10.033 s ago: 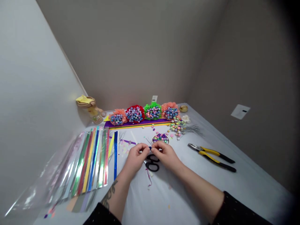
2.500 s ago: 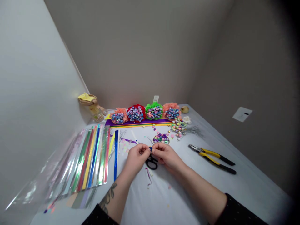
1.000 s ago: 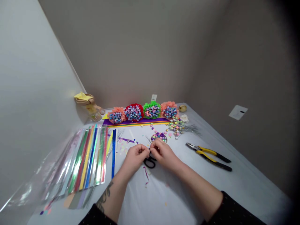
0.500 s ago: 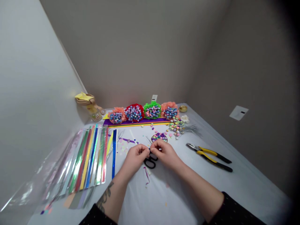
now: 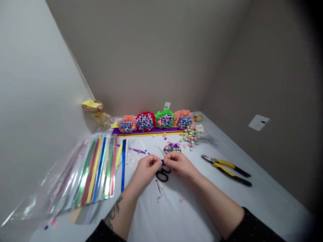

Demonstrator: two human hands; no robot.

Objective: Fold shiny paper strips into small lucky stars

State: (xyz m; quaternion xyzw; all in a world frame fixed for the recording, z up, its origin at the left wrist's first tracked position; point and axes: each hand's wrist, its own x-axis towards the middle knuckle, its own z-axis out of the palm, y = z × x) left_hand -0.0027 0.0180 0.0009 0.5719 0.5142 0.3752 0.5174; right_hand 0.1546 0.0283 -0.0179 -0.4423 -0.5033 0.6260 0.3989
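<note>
My left hand [image 5: 148,168] and my right hand [image 5: 179,164] meet near the middle of the table, fingertips pinched on a small blue piece [image 5: 163,161] between them. Black-handled scissors [image 5: 163,174] lie just below the fingertips, partly covered by my hands. Behind my right hand sits a round dish of purple, pink and pale beads or stars [image 5: 172,147]. A blue glitter strip [image 5: 123,166] lies left of my left hand. Below the scissors is a thin curled purple scrap [image 5: 158,190].
Pliers with yellow and black handles [image 5: 227,169] lie at the right. Clear packets of coloured strips [image 5: 94,171] cover the left. Several tissue-paper flowers with small stars [image 5: 145,121] line the back, beside loose stars [image 5: 190,135] and thin wires [image 5: 207,139].
The view has shifted slightly. My fingertips stay together, and a little more of the blue piece shows between them; my right fingers have tilted slightly.
</note>
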